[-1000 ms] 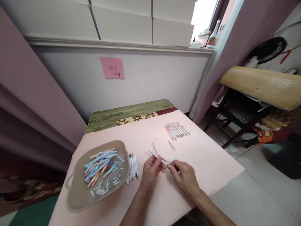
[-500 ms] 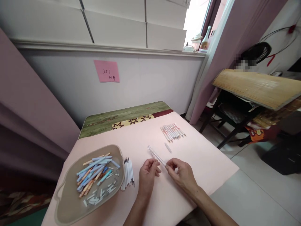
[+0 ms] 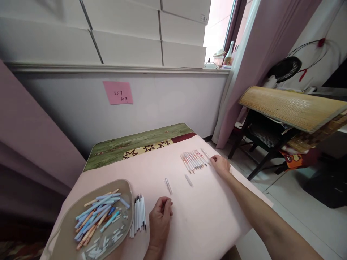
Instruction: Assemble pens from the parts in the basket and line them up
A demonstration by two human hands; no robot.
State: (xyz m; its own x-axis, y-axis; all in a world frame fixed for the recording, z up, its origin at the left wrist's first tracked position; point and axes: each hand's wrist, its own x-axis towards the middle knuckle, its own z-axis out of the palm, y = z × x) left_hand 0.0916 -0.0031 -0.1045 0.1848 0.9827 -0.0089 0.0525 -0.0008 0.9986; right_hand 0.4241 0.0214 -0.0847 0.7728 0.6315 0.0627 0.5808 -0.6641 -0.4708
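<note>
My right hand (image 3: pixel 221 165) reaches out to the far right of the table, its fingertips pinching the near end of a slim whitish pen (image 3: pixel 205 154). That pen lies at the right end of a row of pens (image 3: pixel 193 160) with reddish markings and dark or gold tips. My left hand (image 3: pixel 161 215) rests near the front with its fingers curled together; what is inside, if anything, is hidden. Just beyond it lies a clear plastic tube piece (image 3: pixel 168 186). A short white tapered piece (image 3: pixel 188 180) sits between that and the row.
A beige basket (image 3: pixel 58 231) at left holds blue and orange pen barrels (image 3: pixel 99 213) and small clear and white parts (image 3: pixel 104 245). Beside it lie several white refills (image 3: pixel 139 215) with dark tips. A pink cloth (image 3: pixel 200 216) covers most of the table.
My right hand has moved away to the upper right, carrying the slim pen to the end of the row. My left hand stays near the front. The view has shifted slightly.
</note>
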